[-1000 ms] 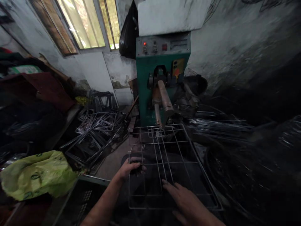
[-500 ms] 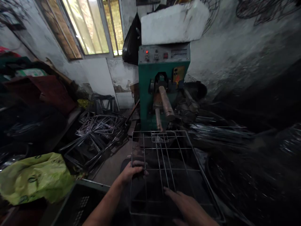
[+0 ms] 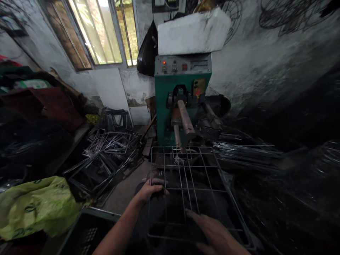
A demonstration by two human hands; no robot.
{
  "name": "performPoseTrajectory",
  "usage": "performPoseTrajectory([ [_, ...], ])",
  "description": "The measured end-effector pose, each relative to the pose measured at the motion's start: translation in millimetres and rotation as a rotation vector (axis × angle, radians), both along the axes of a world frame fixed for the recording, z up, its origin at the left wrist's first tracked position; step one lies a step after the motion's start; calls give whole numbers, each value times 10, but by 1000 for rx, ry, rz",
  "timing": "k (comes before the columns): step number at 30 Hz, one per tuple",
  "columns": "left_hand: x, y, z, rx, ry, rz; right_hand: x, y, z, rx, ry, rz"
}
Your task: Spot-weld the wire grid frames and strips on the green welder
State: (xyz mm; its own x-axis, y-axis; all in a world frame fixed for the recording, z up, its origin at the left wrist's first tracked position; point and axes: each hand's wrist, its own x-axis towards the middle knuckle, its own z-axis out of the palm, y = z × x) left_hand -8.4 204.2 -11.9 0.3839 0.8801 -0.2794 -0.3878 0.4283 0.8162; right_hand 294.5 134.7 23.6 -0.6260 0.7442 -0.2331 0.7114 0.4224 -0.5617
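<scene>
Stained wall (image 3: 247,67) behind; at lower centre, a rectangular wire grid (image 3: 190,188), its edge pinched by the left hand (image 3: 151,189), right hand (image 3: 209,228) spread; yellow bag (image 3: 39,205) print illegible

Wire rack (image 3: 189,189) | rectangular metal grid | far edge by green machine (image 3: 163,106)

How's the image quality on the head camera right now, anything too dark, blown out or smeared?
Head view: window glare, brightest at the top; deep shadow at right, swallowing detail; lower wires of the wire rack fade into the dark; right hand soft-edged; red light on the green machine distinct.
</scene>
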Motion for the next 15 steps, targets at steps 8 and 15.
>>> performPoseTrajectory([
  [8,32,131,40,-58,18,7,-55,156,222,-104,-25,8],
  [15,46,247,48,-19,-15,-2,-81,243,298,-132,-63,-2],
])
